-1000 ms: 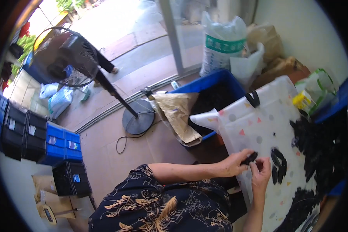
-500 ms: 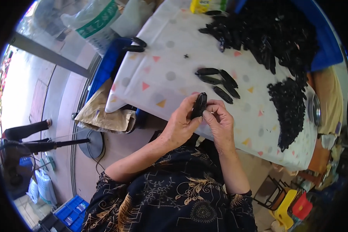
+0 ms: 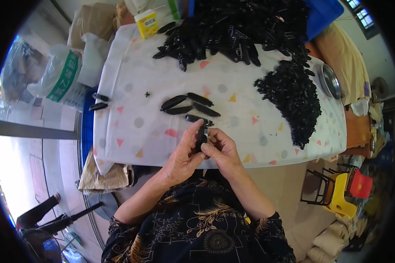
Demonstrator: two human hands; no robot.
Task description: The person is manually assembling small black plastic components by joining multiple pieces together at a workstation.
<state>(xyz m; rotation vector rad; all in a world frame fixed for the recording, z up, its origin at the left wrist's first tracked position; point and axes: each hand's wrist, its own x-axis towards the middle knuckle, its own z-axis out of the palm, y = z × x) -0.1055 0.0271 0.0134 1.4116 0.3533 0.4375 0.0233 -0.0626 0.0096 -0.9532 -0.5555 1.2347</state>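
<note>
Black piece (image 3: 201,139): between the two hands, just below centre of frame, its long side running up and down the frame, above the near edge of the table.

Table, under a white cloth (image 3: 153,131) with grey dots and coloured triangles, fills the middle of the frame. Heap (image 3: 232,35) of black parts along the top, a blue crate (image 3: 324,18) beside it at upper right. Pile (image 3: 294,105) of finer black bits right of centre, its upper end close to the heap. White sack (image 3: 63,79) with green band, upper left, off the table. Yellow chair (image 3: 341,199) at lower right, a red seat (image 3: 361,184) just beside it.

Left hand (image 3: 180,155): closed on the piece from the left, fingers around its far side. Right hand (image 3: 224,155): closed on it from the right, thumb at the lower end; fingertips partly hidden.

Metal bowl (image 3: 330,82) right of the pile. Yellow packet (image 3: 146,24) at the table's upper left. Five loose parts (image 3: 173,102) lie just beyond the hands, two more (image 3: 98,106) at the cloth's left edge. Smallest: a dark speck (image 3: 147,94), left of the five.
</note>
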